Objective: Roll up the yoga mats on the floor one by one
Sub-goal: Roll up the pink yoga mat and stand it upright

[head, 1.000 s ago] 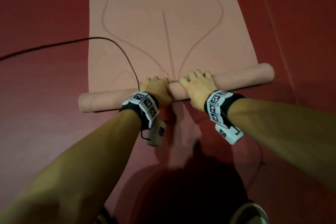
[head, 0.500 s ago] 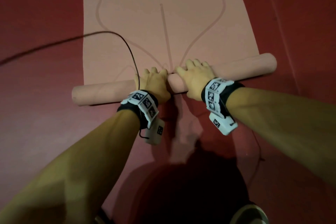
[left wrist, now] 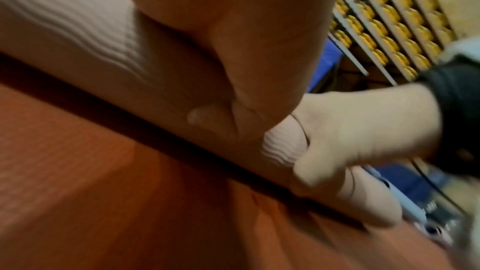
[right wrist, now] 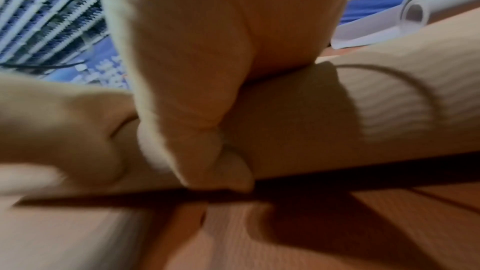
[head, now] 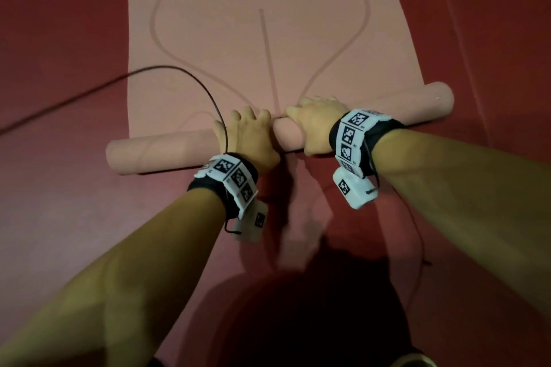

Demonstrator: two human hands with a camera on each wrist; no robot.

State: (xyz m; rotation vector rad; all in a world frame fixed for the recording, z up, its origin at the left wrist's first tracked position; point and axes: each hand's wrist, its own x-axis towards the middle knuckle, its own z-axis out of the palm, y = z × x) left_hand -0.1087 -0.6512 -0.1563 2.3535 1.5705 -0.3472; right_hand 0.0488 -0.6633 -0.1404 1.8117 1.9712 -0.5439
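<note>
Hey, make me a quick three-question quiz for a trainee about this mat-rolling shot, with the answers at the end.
1. True or false: both hands grip the rolled part of the pink yoga mat near its middle.
2. Which end of the roll lies farther from the person? A. left end B. right end C. both level
3. Fill in: a thin black ______ arcs across the flat part of the mat.

Key:
1. True: the left hand and the right hand sit side by side on the roll.
2. B.
3. cable.
</note>
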